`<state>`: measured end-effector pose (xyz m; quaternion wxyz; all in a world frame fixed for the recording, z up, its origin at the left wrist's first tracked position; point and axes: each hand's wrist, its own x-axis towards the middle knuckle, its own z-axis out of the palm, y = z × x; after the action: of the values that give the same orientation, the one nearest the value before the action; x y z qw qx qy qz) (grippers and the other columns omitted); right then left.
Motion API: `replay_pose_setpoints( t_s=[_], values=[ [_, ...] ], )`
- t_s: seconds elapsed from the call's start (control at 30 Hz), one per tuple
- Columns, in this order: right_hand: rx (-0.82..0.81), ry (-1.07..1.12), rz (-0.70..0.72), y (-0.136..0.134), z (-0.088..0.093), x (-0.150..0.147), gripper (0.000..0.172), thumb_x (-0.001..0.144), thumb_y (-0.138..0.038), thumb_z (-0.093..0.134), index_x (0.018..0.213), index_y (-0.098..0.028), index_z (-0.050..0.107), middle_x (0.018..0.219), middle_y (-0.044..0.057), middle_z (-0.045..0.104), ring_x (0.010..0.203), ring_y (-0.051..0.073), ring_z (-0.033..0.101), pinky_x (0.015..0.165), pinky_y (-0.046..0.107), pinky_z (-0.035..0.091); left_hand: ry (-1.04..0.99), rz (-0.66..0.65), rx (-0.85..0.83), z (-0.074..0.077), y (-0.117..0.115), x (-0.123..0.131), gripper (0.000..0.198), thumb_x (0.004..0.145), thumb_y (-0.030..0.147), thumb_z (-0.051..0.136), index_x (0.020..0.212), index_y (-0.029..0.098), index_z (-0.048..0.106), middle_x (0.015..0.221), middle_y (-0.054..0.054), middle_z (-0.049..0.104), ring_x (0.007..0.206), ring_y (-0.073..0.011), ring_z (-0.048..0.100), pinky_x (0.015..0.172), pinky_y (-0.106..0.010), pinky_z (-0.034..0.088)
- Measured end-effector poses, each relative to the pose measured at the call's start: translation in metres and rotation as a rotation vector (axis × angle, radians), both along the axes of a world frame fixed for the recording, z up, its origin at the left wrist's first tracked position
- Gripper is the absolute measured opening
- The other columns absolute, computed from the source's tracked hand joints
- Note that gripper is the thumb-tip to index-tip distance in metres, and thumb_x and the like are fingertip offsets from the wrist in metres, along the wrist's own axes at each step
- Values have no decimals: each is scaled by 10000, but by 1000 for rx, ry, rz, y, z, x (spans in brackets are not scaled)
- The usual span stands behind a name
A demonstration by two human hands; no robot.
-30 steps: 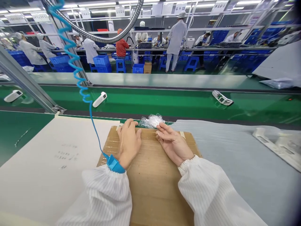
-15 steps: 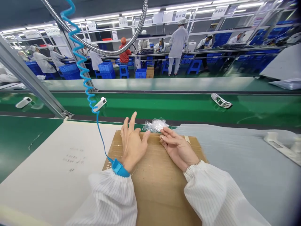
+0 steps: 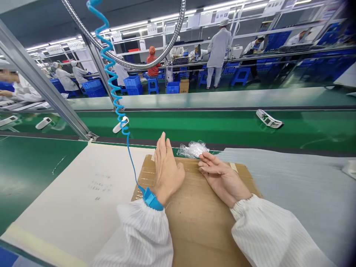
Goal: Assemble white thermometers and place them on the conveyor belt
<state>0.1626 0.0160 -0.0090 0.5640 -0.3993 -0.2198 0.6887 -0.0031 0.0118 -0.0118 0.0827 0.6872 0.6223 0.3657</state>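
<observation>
My left hand [image 3: 168, 170] is above the left part of a flat cardboard sheet [image 3: 205, 226], fingers stretched upward and nothing in it. A blue wrist strap [image 3: 152, 199] with a coiled blue cord [image 3: 112, 79] circles that wrist. Over the sheet's right side, my right hand [image 3: 222, 176] is held with its fingers loosely extended and slightly curled, also empty. Its fingertips come close to a crumpled clear plastic bag [image 3: 196, 149] at the sheet's far edge; whether they touch it I cannot tell.
Beyond the bench runs a green conveyor [image 3: 200, 128] carrying white device housings, one of them an opened housing [image 3: 269, 118] at right. White paper [image 3: 83, 178] lies left, pale foam sheeting [image 3: 294, 181] right. A metal post [image 3: 50, 81] slants at left. Co-workers sit and stand behind.
The view has swung left, so the scene sits further right. My left hand's fingers have come closer together and point more upright. My right hand keeps nearly the same pose.
</observation>
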Motion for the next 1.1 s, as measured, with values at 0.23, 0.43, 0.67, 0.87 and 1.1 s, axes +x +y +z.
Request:
replay_pose_setpoints(
  t_s=[0.23,0.43,0.67,0.87,1.1],
  values=[
    [29,15,22,0,-5,1,476,485,3,782,921,-181,728,1024,39,651,821,126,603,720,221,516,-69,-41,116,3,-2,0,697,742,-16,438,1412,169,384,1634,-137,149,1497,-297,231,1198,-537,314],
    [80,29,69,1,-7,3,396,546,-43,792,907,-190,721,985,22,643,770,107,569,717,232,494,-235,24,154,3,1,-2,514,736,-21,425,1201,177,519,1426,-164,387,969,-181,615,821,-362,567],
    [59,37,38,1,-7,2,410,510,-32,806,880,-190,723,960,25,657,781,118,576,735,243,496,-221,3,166,1,1,-1,460,770,-25,415,1171,163,540,1378,-152,427,992,-182,616,861,-365,560],
    [102,47,71,2,-10,4,384,550,-41,801,896,-189,723,960,19,649,761,107,571,733,244,485,-182,11,173,2,2,-2,429,785,-8,425,1141,182,570,1364,-137,459,1032,-206,619,878,-393,562],
    [112,38,62,2,-14,2,391,554,-48,808,907,-193,721,963,24,647,759,106,572,719,239,483,-245,-20,185,-1,2,-1,374,824,24,417,1105,192,597,1324,-121,497,900,-161,636,825,-353,587]
  ],
)
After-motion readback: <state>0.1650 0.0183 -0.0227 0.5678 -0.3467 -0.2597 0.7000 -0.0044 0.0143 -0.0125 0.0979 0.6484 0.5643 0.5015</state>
